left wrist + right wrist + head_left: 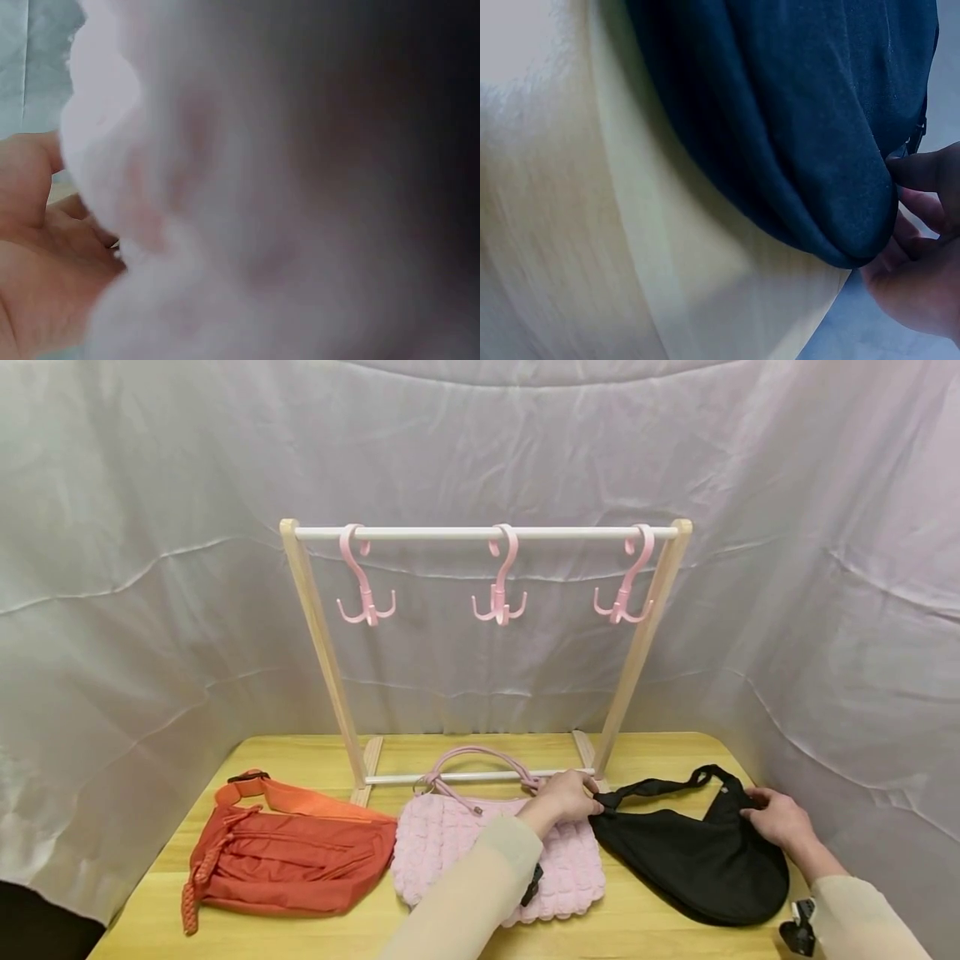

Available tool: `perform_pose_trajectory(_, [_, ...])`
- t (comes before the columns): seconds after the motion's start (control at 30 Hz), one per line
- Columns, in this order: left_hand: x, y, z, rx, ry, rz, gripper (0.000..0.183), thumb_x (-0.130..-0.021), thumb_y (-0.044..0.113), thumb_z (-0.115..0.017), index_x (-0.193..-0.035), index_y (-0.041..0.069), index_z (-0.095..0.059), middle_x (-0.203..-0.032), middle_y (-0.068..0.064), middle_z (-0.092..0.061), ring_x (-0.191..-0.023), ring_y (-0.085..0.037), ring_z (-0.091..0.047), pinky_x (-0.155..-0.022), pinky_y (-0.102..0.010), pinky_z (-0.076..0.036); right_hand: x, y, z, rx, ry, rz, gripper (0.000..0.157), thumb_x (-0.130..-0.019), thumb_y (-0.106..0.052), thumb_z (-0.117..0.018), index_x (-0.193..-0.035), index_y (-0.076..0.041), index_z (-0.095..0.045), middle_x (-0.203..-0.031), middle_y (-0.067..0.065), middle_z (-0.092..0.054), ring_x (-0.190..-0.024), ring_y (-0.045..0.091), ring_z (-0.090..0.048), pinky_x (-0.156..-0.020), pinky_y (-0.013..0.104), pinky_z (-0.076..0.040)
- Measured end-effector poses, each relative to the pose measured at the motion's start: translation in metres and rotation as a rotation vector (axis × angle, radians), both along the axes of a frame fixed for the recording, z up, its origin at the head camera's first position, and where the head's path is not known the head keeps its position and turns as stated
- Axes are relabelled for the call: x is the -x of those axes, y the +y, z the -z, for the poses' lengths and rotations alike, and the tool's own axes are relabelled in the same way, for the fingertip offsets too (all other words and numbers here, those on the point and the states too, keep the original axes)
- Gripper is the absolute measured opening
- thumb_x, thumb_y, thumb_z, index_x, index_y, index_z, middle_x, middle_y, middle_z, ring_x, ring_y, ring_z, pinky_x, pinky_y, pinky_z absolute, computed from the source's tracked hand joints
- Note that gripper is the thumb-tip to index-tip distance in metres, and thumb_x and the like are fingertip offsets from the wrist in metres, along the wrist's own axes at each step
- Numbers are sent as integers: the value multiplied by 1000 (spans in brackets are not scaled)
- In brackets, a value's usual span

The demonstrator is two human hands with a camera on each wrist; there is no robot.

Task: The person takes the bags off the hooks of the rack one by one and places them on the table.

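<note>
A black shoulder bag [701, 856] lies on the right part of the table, its strap looping toward the back. At its left corner, by the base of the strap, my left hand [567, 796] pinches the fabric. The bag's right edge is held between thumb and fingers of my right hand [782, 820]; the right wrist view shows this hand [922, 232] at the dark cloth [802, 127]. Beneath my left forearm is a puffy pink handbag [442, 843], partly covered by the sleeve. Blurred pink fabric [225, 225] fills most of the left wrist view.
An orange-red waist bag [292, 860] lies on the left of the wooden table [637, 935]. Behind the bags stands a rack with a white rail [427, 533] and three pink hooks [367, 602] hanging from it. Grey curtains [480, 443] enclose the back and sides.
</note>
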State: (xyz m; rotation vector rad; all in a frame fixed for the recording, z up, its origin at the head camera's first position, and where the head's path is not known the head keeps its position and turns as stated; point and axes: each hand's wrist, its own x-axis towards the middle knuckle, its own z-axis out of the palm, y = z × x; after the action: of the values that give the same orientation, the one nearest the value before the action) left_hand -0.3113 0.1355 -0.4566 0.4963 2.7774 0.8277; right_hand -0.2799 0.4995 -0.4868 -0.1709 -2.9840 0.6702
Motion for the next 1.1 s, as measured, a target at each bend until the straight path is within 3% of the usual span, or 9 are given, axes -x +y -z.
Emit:
perform_pose_trajectory(0.3, [-1,-1,-2,7,-11,8,26,-82,35,-71,-106,27,-71,-107,11,-67,-109,-14,-57,-98,-38,-31,-2,-3,-6,26,-27,12,48,-89,-20,-55,-124,12,-49,-125,40,-45,-109,58,-43,-87,61,-36])
perform_pose_trajectory(0.4, [-1,-3,-3,-1,-30,34,30,-82,36,-70,-111,27,-70,-111,11,-66,-112,-15,-56,-103,-44,-31,-4,-4,-7,28,-17,20,49,-90,-21,-52,-126,13,-48,-127,40,-44,-110,57,-43,-87,61,-37])
perform_pose_trajectory(0.47, [-2,-7,-6,-26,-55,49,34,-83,37,-69,-115,26,-68,-115,8,-65,-114,-17,-55,-107,-55,-25,-6,-7,-10,32,11,27,51,-92,-22,-52,-128,13,-47,-127,39,-45,-110,56,-44,-86,60,-37])
perform_pose_trajectory(0.57, [-3,-15,-14,-102,-65,88,37,-84,33,-67,-119,21,-66,-116,4,-65,-109,-16,-58,-104,-50,-33,-8,-15,-17,38,94,45,51,-93,-25,-52,-129,11,-47,-127,38,-46,-109,54,-46,-85,60,-38])
perform_pose_trajectory(0.63, [-2,-22,-21,-164,-57,109,37,-85,31,-67,-120,18,-65,-112,1,-67,-103,-15,-60,-99,-39,-41,-9,-22,-23,55,154,53,51,-94,-27,-52,-131,9,-48,-127,37,-46,-109,53,-47,-85,60,-38])
perform_pose_trajectory(0.73, [-1,-36,-34,-225,-29,142,40,-87,29,-65,-124,13,-61,-114,-5,-65,-102,-17,-61,-86,-27,-48,-11,-35,-34,71,234,53,51,-96,-30,-51,-133,5,-48,-129,35,-45,-110,51,-46,-86,60,-36])
perform_pose_trajectory(0.87, [-5,-61,-56,-252,32,145,49,-90,31,-63,-135,13,-52,-129,-7,-57,-117,-23,-55,-97,-35,-44,-20,-54,-49,101,308,35,54,-97,-36,-48,-138,0,-45,-133,31,-43,-111,49,-46,-85,59,-38])
perform_pose_trajectory(1.0, [-15,-92,-76,-243,144,81,57,-92,35,-60,-143,18,-42,-143,-4,-45,-129,-25,-44,-107,-44,-35,-31,-76,-62,138,369,7,56,-98,-40,-47,-142,-6,-43,-139,25,-42,-115,48,-46,-85,59,-40])
perform_pose_trajectory(1.1, [-23,-119,-85,-202,264,0,62,-92,40,-58,-146,21,-36,-148,-4,-39,-134,-25,-37,-109,-47,-31,-36,-94,-68,162,404,-31,55,-98,-39,-47,-144,-11,-40,-144,21,-39,-124,49,-40,-90,62,-36])
